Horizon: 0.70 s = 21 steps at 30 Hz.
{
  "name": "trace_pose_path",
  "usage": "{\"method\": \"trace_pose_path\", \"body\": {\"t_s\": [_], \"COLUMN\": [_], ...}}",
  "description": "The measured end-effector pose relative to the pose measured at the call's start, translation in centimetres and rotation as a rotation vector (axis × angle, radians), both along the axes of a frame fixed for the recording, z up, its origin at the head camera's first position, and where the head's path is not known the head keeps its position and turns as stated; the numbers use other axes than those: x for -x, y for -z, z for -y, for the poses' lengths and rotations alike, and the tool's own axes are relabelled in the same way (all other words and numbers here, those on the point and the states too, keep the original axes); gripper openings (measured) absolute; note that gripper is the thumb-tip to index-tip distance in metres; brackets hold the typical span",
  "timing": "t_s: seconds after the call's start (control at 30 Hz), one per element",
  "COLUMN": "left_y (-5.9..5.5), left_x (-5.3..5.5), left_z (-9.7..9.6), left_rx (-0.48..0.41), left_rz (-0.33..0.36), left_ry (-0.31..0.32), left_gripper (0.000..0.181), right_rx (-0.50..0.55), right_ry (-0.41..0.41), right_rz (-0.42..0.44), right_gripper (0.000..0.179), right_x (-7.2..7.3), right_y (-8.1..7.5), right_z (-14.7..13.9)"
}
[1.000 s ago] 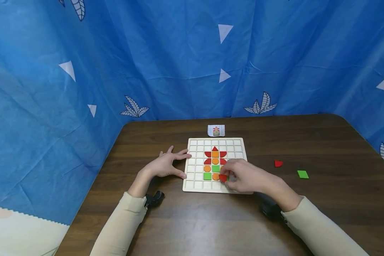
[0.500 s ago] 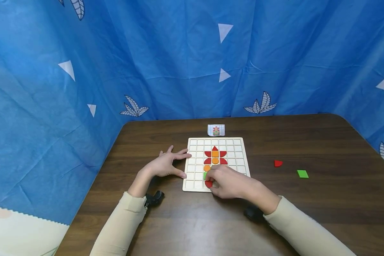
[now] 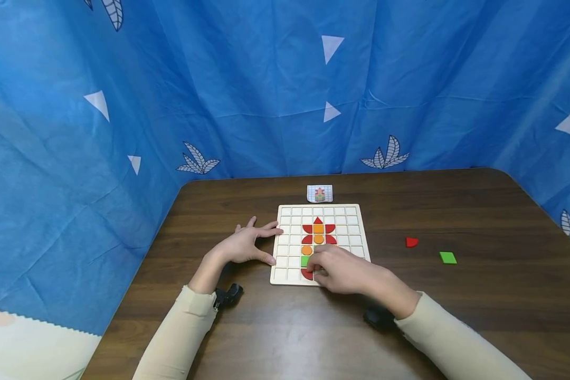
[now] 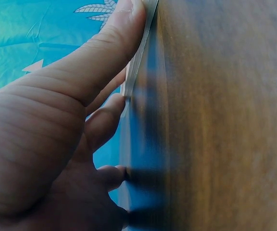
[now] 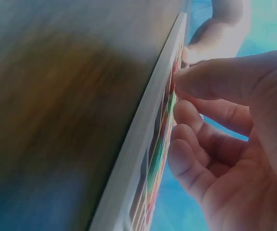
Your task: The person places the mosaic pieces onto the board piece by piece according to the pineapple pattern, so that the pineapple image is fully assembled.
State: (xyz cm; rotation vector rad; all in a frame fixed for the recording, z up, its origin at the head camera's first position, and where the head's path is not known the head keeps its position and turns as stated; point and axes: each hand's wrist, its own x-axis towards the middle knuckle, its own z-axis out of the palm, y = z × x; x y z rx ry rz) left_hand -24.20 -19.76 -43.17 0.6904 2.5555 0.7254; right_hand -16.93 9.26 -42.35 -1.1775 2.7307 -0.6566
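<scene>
A pale gridded puzzle board lies on the table, bearing red, orange and green tiles. My left hand is spread at its left edge, thumb and fingertips touching the rim; the left wrist view shows the thumb along that edge. My right hand is over the lower board, its curled fingers and thumb at a red quarter-circle tile in the near row. Above that tile are a green square and an orange disc. The right hand covers the board's lower right.
A small printed pattern card lies beyond the board. On the table to the right are a loose red quarter-circle tile and a green square tile. A blue curtain hangs behind the table.
My right hand has moved left across the board with the red tile, from the lower middle to the near row's left side. The tile now lies lower and flatter. My left hand has stayed put.
</scene>
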Motion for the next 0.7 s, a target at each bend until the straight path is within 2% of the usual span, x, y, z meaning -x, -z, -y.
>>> {"method": "trace_pose_path", "body": {"t_s": [0.17, 0.5, 0.7], "left_y": [0.1, 0.2, 0.4], "left_x": [0.0, 0.1, 0.2], "left_z": [0.0, 0.0, 0.1], "left_rx": [0.0, 0.008, 0.009], "left_rz": [0.008, 0.003, -0.002], "left_ry": [-0.009, -0.019, -0.011], "left_gripper": [0.084, 0.084, 0.084], "right_rx": [0.003, 0.03, 0.048], "right_ry": [0.082, 0.265, 0.317], "right_rz": [0.042, 0.04, -0.021], "right_gripper": [0.014, 0.018, 0.021], "right_x": [0.0, -0.4, -0.6], "right_y": [-0.2, -0.5, 0.1], "right_z": [-2.2, -8.4, -12.9]}}
